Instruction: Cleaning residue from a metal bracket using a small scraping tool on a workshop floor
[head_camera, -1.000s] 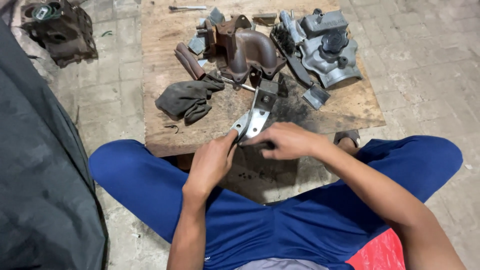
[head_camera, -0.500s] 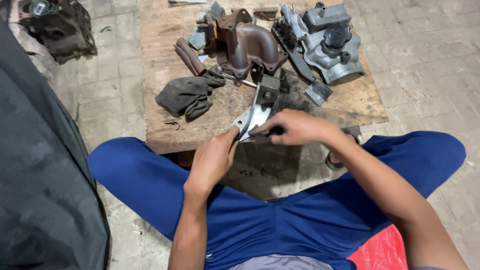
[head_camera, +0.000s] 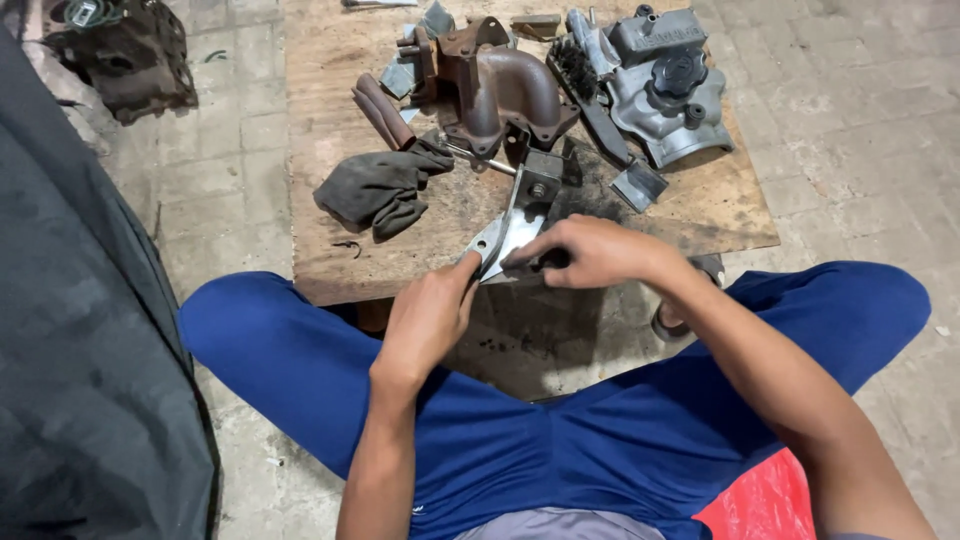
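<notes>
A bright metal bracket (head_camera: 512, 232) is gripped at the board's (head_camera: 330, 270) near edge by the left hand (head_camera: 428, 312), while the right hand (head_camera: 590, 250) is closed over something dark pressed against it. Much of its face is already bare; its far end stays dark. The rusty elbow (head_camera: 500, 90) and grey housing (head_camera: 665, 85) lie untouched, farther off.

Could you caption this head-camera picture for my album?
Seated person's left hand and right hand grip a shiny flat metal bracket at a worn wooden board's edge.
</notes>
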